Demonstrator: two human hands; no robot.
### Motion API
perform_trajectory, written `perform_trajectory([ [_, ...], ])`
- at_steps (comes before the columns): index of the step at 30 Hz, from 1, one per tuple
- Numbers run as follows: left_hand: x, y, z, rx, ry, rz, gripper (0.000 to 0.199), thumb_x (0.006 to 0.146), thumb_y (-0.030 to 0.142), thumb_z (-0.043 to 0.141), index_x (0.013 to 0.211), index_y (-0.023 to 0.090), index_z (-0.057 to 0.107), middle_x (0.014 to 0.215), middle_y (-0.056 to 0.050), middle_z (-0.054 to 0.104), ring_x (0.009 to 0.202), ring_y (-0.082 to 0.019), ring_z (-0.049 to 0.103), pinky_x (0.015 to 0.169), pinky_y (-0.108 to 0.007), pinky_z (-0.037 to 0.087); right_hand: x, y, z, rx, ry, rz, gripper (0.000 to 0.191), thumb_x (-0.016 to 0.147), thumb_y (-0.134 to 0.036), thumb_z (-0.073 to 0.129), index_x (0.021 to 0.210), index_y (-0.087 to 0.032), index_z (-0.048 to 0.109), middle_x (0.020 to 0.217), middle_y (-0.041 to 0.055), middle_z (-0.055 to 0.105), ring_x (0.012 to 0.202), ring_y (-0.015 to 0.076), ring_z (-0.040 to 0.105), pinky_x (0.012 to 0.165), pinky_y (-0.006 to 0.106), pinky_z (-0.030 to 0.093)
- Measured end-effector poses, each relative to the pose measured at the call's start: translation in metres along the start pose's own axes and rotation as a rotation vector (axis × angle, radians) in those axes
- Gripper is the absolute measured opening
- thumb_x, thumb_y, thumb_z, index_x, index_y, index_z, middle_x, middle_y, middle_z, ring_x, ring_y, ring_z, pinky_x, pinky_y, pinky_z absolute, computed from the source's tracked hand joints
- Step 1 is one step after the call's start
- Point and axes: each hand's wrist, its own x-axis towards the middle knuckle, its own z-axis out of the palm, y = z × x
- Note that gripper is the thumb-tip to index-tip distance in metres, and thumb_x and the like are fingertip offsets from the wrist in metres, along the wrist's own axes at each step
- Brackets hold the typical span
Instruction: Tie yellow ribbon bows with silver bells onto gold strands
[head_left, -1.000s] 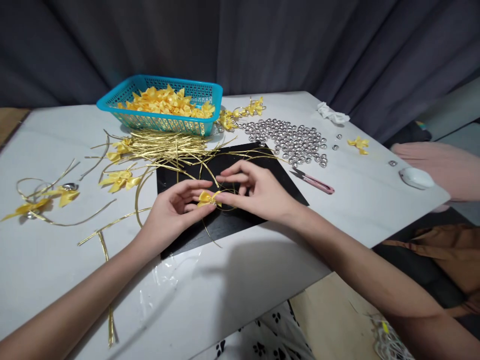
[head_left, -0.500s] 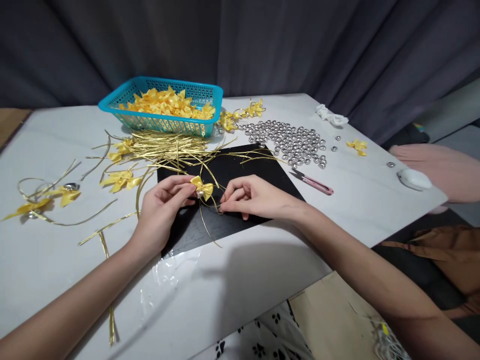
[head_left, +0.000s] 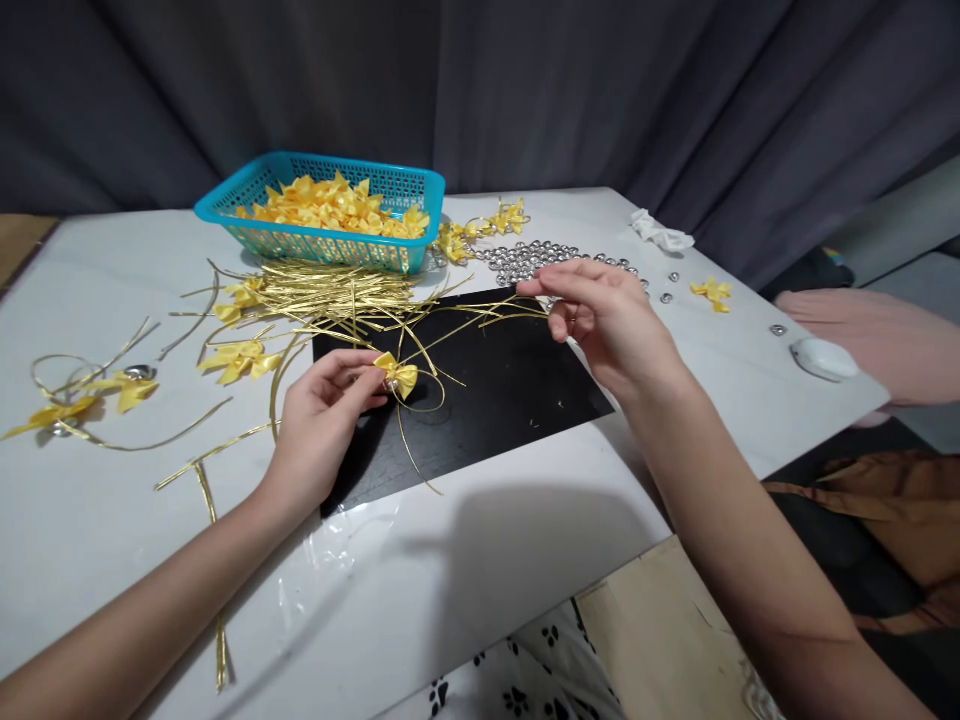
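The left hand's fingers (head_left: 381, 372) are closed on a yellow bow (head_left: 403, 380) at mid-frame; a light pinch could let it twist or slip. The right hand's fingers (head_left: 551, 285) are partly parted, right of centre; whether they grip a strand, I cannot tell. Sweeping low, they could scatter the silver beads (head_left: 517, 262). Trailing gold wire (head_left: 416, 462) could snag on the heap behind. Beneath lie a black mat (head_left: 517, 385) and white table (head_left: 547, 510); dark curtains (head_left: 525, 90) hang beyond.
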Motion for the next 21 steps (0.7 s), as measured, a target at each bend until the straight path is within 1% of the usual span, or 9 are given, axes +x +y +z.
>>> perform_trajectory([
  [5, -0.001, 0.002, 0.000, 0.033, -0.027, -0.011, 0.020, 0.068, 0.031, 0.074, 0.081, 0.018, 0.065, 0.076, 0.001, 0.065, 0.067, -0.011, 0.060, 0.065, -0.023, 0.052, 0.002, 0.004, 0.001, -0.007, 0.002, 0.061, 0.016, 0.074, -0.027, 0.067, 0.085, -0.018, 0.060, 0.086, 0.0047, 0.068, 0.042, 0.0045, 0.043, 0.040, 0.023, 0.035],
  [7, -0.002, 0.003, 0.001, 0.050, -0.032, -0.003, 0.021, 0.067, 0.031, 0.075, 0.080, 0.018, 0.065, 0.077, 0.000, 0.065, 0.068, -0.012, 0.061, 0.067, -0.024, 0.052, 0.000, 0.007, 0.008, -0.085, 0.027, 0.069, 0.028, 0.073, -0.026, 0.068, 0.099, -0.020, 0.058, 0.079, 0.0021, 0.066, 0.041, 0.0058, 0.041, 0.039, 0.023, 0.033],
  [9, -0.003, 0.004, 0.001, 0.060, -0.035, 0.005, 0.021, 0.067, 0.032, 0.076, 0.079, 0.019, 0.064, 0.077, 0.001, 0.066, 0.068, -0.012, 0.061, 0.069, -0.025, 0.053, -0.005, 0.011, 0.020, -0.144, 0.026, 0.018, 0.042, 0.073, -0.026, 0.070, 0.112, -0.022, 0.053, 0.069, -0.0017, 0.062, 0.043, 0.0079, 0.044, 0.041, 0.023, 0.034],
  [10, -0.004, 0.005, 0.002, 0.068, -0.039, 0.012, 0.020, 0.067, 0.032, 0.076, 0.078, 0.020, 0.064, 0.076, 0.001, 0.066, 0.067, -0.012, 0.062, 0.069, -0.025, 0.053, -0.008, 0.013, 0.027, -0.149, -0.002, -0.026, 0.044, 0.073, -0.026, 0.071, 0.112, -0.022, 0.052, 0.066, -0.0029, 0.059, 0.049, 0.0089, 0.048, 0.045, 0.022, 0.036],
  [11, -0.005, 0.006, 0.002, 0.079, -0.048, 0.019, 0.020, 0.067, 0.033, 0.075, 0.077, 0.021, 0.064, 0.075, 0.001, 0.066, 0.066, -0.013, 0.062, 0.068, -0.025, 0.053, -0.012, 0.015, 0.034, -0.126, -0.060, -0.050, 0.038, 0.072, -0.028, 0.072, 0.105, -0.020, 0.056, 0.064, -0.0037, 0.056, 0.052, 0.0089, 0.050, 0.047, 0.021, 0.037],
  [13, -0.007, 0.008, 0.003, 0.105, -0.077, 0.046, 0.019, 0.067, 0.033, 0.075, 0.074, 0.022, 0.063, 0.073, 0.001, 0.065, 0.063, -0.013, 0.061, 0.066, -0.026, 0.053, -0.020, 0.019, 0.049, -0.096, -0.315, -0.015, 0.028, 0.070, -0.034, 0.074, 0.087, -0.017, 0.061, 0.069, -0.0027, 0.056, 0.051, 0.0056, 0.045, 0.045, 0.019, 0.033],
  [14, -0.008, 0.009, 0.003, 0.114, -0.096, 0.060, 0.018, 0.067, 0.034, 0.075, 0.073, 0.022, 0.063, 0.071, 0.001, 0.065, 0.062, -0.013, 0.061, 0.065, -0.026, 0.053, -0.023, 0.022, 0.055, -0.067, -0.443, 0.022, 0.027, 0.069, -0.036, 0.074, 0.083, -0.017, 0.062, 0.071, -0.0027, 0.057, 0.048, 0.0040, 0.041, 0.042, 0.019, 0.030],
  [16, -0.009, 0.010, 0.004, 0.110, -0.128, 0.078, 0.017, 0.067, 0.033, 0.075, 0.073, 0.022, 0.063, 0.068, 0.001, 0.064, 0.061, -0.013, 0.060, 0.063, -0.025, 0.052, -0.027, 0.027, 0.062, 0.009, -0.584, 0.081, 0.028, 0.069, -0.038, 0.074, 0.079, -0.016, 0.061, 0.069, -0.0039, 0.057, 0.045, 0.0027, 0.036, 0.039, 0.019, 0.027],
  [21, -0.008, 0.008, 0.005, 0.037, -0.194, 0.035, 0.020, 0.062, 0.026, 0.079, 0.074, 0.020, 0.064, 0.074, 0.002, 0.065, 0.067, -0.011, 0.061, 0.067, -0.022, 0.052, -0.028, 0.036, 0.062, 0.128, -0.583, 0.105, 0.026, 0.071, -0.038, 0.073, 0.080, -0.017, 0.061, 0.065, -0.0052, 0.057, 0.043, 0.0033, 0.037, 0.038, 0.019, 0.029],
])
